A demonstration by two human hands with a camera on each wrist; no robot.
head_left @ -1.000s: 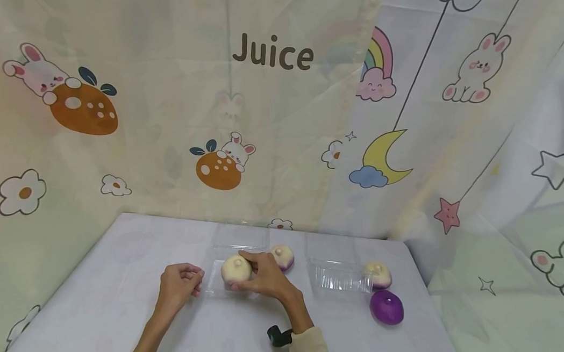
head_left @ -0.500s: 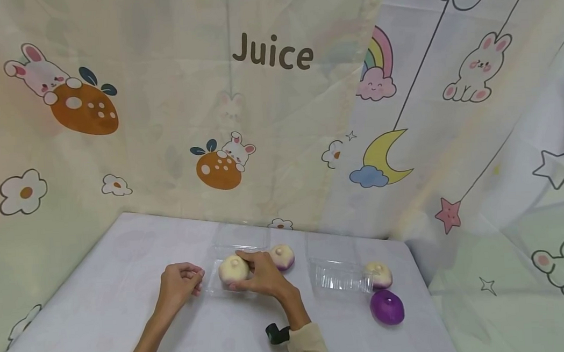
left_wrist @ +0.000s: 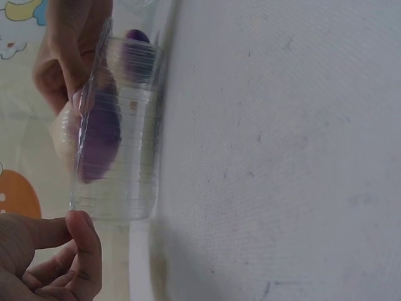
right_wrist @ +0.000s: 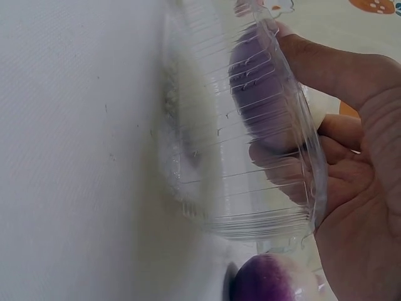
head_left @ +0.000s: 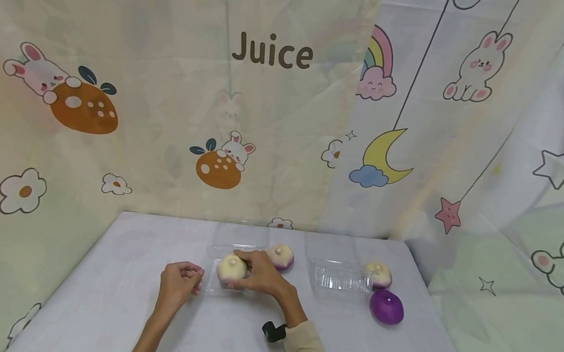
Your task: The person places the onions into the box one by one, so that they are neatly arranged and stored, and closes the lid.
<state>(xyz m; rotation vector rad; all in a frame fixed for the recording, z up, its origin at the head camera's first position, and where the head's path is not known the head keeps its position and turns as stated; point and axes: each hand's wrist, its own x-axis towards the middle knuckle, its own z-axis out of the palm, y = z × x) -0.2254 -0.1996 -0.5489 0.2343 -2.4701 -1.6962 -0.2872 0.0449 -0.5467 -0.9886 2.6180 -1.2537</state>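
In the head view my right hand [head_left: 262, 274] grips a cream-and-purple turnip [head_left: 230, 268], thumb and fingers around its sides. The turnip is held at the opening of a clear plastic box [head_left: 213, 283] whose lid stands raised behind. Through the ribbed wall, in the left wrist view, its purple underside [left_wrist: 100, 141] shows below the rim and above the box floor. At the left end my left hand [head_left: 176, 285] pinches the box rim between thumb and finger. A second turnip [head_left: 281, 257] sits just right of this box.
Further right stands another clear plastic box [head_left: 341, 277], lid raised. Beside its right end lie a cream-topped turnip [head_left: 379, 274] and, nearer, one with its purple side up [head_left: 386, 307]. Printed cloth hangs behind the white table [head_left: 123, 272].
My right hand has carried the turnip slightly left and a little lower over the box. The left hand has stayed at the box's left end.
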